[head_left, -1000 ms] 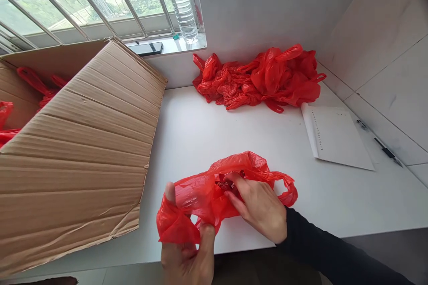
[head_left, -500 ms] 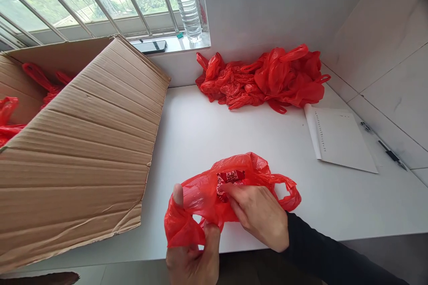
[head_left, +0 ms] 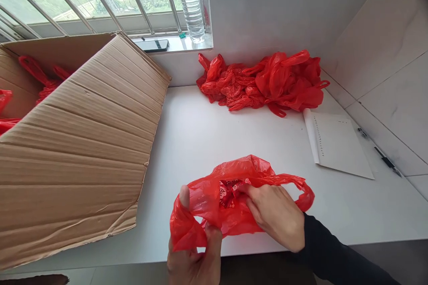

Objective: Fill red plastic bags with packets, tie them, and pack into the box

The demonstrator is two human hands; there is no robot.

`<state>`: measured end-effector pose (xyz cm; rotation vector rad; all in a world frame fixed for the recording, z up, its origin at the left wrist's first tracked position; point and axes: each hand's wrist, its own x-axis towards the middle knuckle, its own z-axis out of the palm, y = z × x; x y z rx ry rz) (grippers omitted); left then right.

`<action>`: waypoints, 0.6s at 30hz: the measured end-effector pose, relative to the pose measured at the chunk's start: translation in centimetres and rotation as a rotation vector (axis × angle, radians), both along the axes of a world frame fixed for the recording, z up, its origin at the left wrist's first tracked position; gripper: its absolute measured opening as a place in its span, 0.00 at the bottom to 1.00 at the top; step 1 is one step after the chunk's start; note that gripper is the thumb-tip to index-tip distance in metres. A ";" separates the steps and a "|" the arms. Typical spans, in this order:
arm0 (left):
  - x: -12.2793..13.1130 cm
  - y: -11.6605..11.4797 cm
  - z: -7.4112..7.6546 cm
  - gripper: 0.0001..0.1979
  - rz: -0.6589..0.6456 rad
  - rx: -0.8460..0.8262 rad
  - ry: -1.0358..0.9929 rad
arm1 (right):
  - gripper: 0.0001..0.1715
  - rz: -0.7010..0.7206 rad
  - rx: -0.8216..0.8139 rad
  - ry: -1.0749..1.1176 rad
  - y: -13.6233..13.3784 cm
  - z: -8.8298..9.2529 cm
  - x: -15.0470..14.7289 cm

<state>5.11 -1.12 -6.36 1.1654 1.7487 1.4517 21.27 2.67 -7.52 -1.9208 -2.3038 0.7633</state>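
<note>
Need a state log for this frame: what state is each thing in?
red plastic bag, crumpled, gripped by left hand and right hand.
cardboard box, open, flap raised, red bags inside.
red bag pile, crumpled, loosely heaped.
water bottle, upright on windowsill.
phone, flat, screen dark.
notepad, lying flat.
pen, lying flat.

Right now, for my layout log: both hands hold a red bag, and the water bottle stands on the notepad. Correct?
No. The head view shows the water bottle standing on the window sill, not on the notepad. The left hand and right hand do hold the red bag.
</note>
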 end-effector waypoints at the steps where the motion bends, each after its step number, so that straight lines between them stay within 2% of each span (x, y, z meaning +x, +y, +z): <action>1: 0.1 0.0 0.0 0.24 0.001 0.003 -0.002 | 0.15 0.002 -0.010 0.015 0.0 0.0 0.3; 5: 0.6 -0.2 0.1 0.25 0.020 -0.021 0.011 | 0.11 -0.090 -0.004 -0.004 0.8 -0.1 1.3; 11: 1.0 -0.6 -0.2 0.38 0.007 -0.090 -0.018 | 0.12 -0.138 0.005 -0.072 1.2 0.3 2.2; 15: 1.3 -0.3 0.0 0.32 -0.047 -0.030 -0.023 | 0.15 -0.123 -0.004 -0.128 0.6 0.7 2.9; 18: 1.3 0.1 0.7 0.26 -0.103 0.023 -0.036 | 0.15 -0.160 0.058 -0.036 0.1 1.6 3.7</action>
